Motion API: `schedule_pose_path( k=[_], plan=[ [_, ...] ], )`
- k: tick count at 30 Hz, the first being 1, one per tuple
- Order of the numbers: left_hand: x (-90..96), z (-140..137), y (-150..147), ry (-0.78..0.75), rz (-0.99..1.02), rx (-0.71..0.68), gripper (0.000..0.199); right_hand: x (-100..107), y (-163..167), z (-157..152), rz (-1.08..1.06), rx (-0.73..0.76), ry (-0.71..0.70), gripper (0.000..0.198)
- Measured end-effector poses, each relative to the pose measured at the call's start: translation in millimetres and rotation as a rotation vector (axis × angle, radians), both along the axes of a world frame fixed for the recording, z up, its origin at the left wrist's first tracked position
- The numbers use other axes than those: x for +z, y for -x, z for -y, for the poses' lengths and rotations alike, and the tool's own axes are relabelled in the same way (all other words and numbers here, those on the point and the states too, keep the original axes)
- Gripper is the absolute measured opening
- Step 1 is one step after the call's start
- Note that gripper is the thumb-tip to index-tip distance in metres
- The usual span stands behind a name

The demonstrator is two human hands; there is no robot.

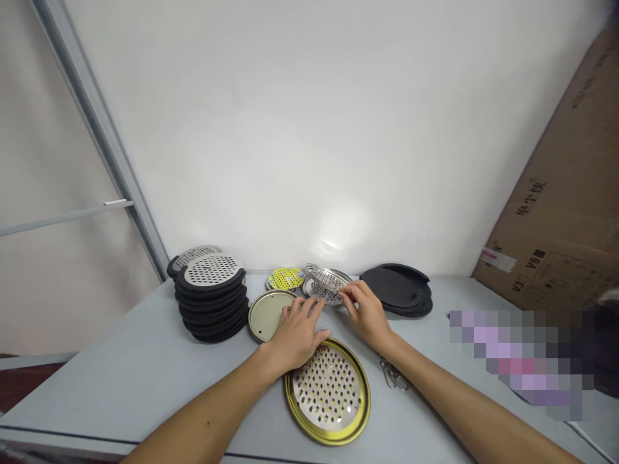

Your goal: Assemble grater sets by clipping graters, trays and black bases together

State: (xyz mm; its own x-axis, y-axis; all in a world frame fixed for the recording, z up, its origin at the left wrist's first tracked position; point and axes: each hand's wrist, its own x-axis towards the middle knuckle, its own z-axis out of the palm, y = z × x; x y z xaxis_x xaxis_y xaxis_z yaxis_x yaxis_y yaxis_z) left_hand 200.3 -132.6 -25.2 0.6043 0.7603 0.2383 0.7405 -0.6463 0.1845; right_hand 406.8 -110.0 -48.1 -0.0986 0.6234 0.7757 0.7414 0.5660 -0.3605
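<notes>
My right hand (pixel 366 314) pinches the near edge of a thin metal grater disc (pixel 325 277), which is tilted up from other metal discs beneath it. Spread fingers and no grip show on my left hand (pixel 297 332), which lies over the gap between a pale round lid (pixel 265 312) and a gold-rimmed round plate (pixel 362 412). A perforated metal grater disc (pixel 326 386) sits inside that plate. I cannot tell how firmly the left fingers touch either one. A yellow perforated disc (pixel 285 278) lies just left of the metal discs.
A tall stack of black-rimmed graters (pixel 213 309) stands at the left. Black round holders (pixel 396 287) lie at the back right. Small metal scissors (pixel 394 377) rest beside my right forearm. A cardboard box (pixel 556 193) and a pixelated area border the right side; a white wall (pixel 290 129) rises behind.
</notes>
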Motion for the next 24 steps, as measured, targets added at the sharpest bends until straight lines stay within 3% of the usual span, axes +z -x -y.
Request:
schedule_pose_path(
  k=[8,15,19,24],
  plan=[
    [-2.7,-3,2,0.009,0.068,-0.006,0.055,21,2,13,-0.295,0.058,0.044,0.016],
    [11.8,-6,16,-0.028,0.276,0.049,0.039,52,8,59,-0.458,0.158,0.151,0.015],
    [31.3,-13,32,0.075,0.387,0.175,0.026,67,-3,72,-0.720,0.295,0.440,0.023],
    [50.8,-17,45,0.245,0.505,0.112,0.021,67,-22,60,-0.957,0.633,0.918,0.028]
  ],
)
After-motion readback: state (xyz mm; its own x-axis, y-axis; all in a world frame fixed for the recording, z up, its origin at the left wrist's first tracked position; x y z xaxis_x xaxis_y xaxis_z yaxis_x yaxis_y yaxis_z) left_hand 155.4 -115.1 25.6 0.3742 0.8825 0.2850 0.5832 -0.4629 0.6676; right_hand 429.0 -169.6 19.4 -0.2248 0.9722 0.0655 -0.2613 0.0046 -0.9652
